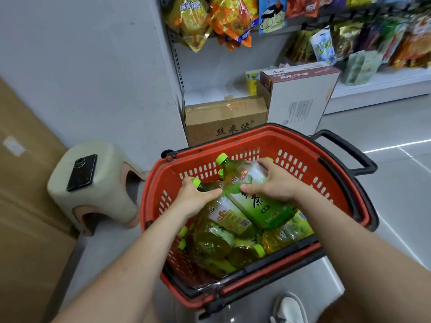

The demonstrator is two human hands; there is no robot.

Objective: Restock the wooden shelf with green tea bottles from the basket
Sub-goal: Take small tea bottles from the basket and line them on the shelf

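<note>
Green tea bottle (256,201), gripped at its upper body by the right hand (272,183), sits tilted over the red basket (303,159): long axis diagonal, cap up-left, base toward the person. Left hand (194,197) grips the neck of a second bottle (231,217).

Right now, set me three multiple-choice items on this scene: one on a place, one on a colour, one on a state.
1. Where does the phone lie?
A. on the stool
B. inside a cardboard box
C. on the floor

2. What colour are the caps of the bottles in the basket?
A. red
B. green
C. white

3. What is the right hand doing?
A. hanging idle
B. gripping a tea bottle
C. pulling a handle

Answers:
1 A, it lies flat on the stool's top.
2 B, every visible cap is bright green.
3 B, its fingers and thumb wrap round the raised bottle's body.
</note>
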